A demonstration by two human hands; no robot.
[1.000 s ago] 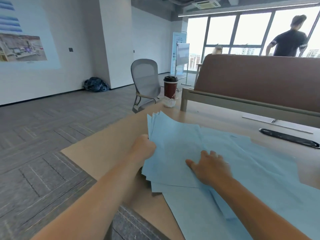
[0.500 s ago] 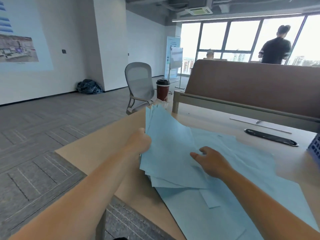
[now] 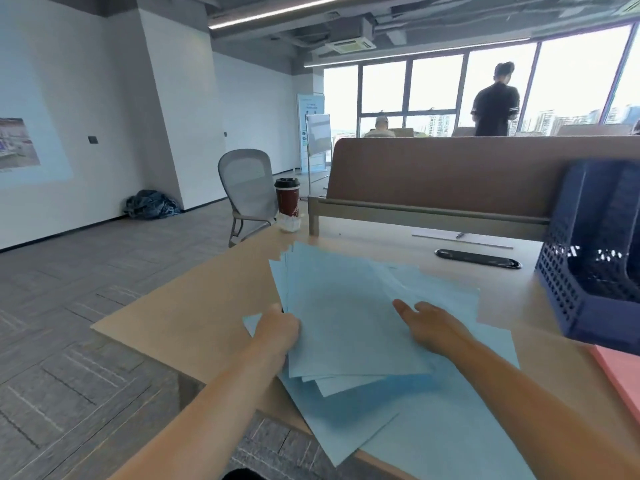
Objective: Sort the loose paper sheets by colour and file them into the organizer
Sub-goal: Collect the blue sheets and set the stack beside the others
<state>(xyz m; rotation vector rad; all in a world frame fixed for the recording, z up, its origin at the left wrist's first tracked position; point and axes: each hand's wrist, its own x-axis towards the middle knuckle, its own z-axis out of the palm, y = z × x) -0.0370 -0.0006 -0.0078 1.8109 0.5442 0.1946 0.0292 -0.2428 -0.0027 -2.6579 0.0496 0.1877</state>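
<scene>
Blue sheets [image 3: 346, 323] are being gathered at the near edge of the table [image 3: 194, 306].
Left hand [image 3: 277, 329] is pinching their fanned side, grip closed on them; right hand [image 3: 429, 327] is lying flat on top, fingers straight, likely steadying the pile; beyond, pink sheets [image 3: 620, 375] and the navy organizer [image 3: 595, 258] are waiting.

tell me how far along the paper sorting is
Partly sorted: a pink stack sits apart at the right. In hand: the left hand grips a fanned blue bunch, the right hand flat on it. Left: loose blue sheets underneath need gathering, and no paper shows in the organizer.
</scene>
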